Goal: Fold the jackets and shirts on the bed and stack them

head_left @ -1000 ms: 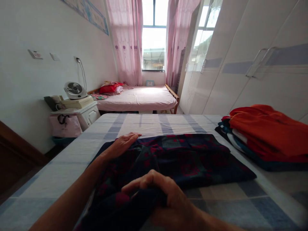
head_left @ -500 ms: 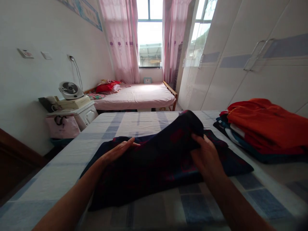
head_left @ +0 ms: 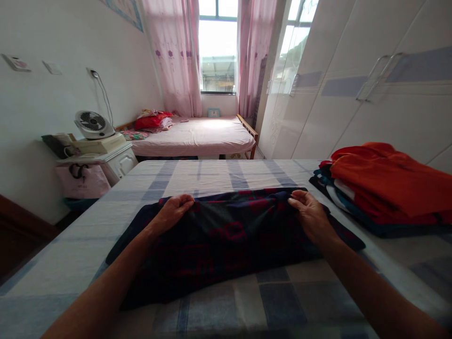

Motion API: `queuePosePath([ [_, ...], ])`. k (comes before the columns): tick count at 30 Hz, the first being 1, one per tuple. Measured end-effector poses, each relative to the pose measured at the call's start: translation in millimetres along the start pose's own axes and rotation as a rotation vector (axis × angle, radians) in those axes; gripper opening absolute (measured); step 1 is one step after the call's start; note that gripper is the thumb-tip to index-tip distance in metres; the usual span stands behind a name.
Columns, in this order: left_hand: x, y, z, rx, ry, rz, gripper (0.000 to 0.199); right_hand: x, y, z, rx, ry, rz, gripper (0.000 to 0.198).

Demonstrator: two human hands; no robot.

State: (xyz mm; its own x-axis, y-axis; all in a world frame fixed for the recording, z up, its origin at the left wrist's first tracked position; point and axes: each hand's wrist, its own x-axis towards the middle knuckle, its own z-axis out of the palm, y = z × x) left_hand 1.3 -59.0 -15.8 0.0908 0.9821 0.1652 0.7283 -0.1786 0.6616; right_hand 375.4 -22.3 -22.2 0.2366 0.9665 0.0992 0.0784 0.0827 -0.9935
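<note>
A dark navy garment with red square patterns (head_left: 226,240) lies partly folded across the checked bed (head_left: 226,174) in front of me. Its exact kind cannot be made out. My left hand (head_left: 175,209) pinches the far edge of the cloth on the left. At the right end of that same edge, my right hand (head_left: 309,212) grips the cloth between thumb and fingers. Between the two hands the edge is stretched and slightly raised, with soft creases below it.
A pile of folded clothes with an orange one on top (head_left: 388,179) rests on the bed at right. White wardrobe doors (head_left: 374,122) stand behind it. At left are a nightstand (head_left: 122,162) with a fan (head_left: 94,124) and a pink bag (head_left: 83,181). A second bed (head_left: 201,136) stands beneath the window.
The raised fold near my right hand has come down and lies flatter. My left hand, flat on the cloth before, now pinches its edge. My right hand has moved slightly right. The view has shifted slightly.
</note>
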Motion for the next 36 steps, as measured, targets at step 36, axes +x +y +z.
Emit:
queuePosePath([
  [36,-15.2,-52.7,-56.3,0.404,0.234,-0.142,0.045,20.3,54.1,28.0,-1.098,-0.194,-0.630,0.038],
])
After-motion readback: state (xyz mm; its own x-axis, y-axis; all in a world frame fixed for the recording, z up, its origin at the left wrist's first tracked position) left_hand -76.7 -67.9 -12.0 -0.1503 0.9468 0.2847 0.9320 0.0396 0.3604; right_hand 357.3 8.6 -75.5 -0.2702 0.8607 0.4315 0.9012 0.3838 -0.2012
